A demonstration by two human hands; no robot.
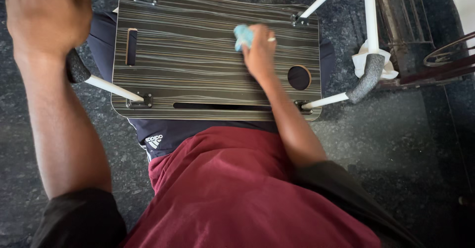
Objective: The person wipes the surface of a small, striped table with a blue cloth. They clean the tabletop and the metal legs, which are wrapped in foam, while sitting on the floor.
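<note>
Dark wood-grain laminate, streaked with pale lines, covers the underside of a small folding table (198, 55) that lies upside down across the person's lap, filling the upper middle of the frame with its long axis running left to right. White legs (111, 87) with grey foam ends (368, 77) splay out from its corners. The right hand (260, 50) rests on the board right of centre, fingers closed around a small light-blue cloth (242, 36) that pokes out at the hand's upper left and presses against the surface. Most of the board stretches away to the left of the cloth; a round hole (299, 77) lies just to the lower right of the hand, and a long slot (217, 106) runs along the near edge. The left hand (47, 13) sits at the upper left corner of the frame, curled shut, apparently gripping a leg there, though what it holds is hidden. A crumpled white cloth (360, 60) lies on the dark floor (405, 139) at right.
</note>
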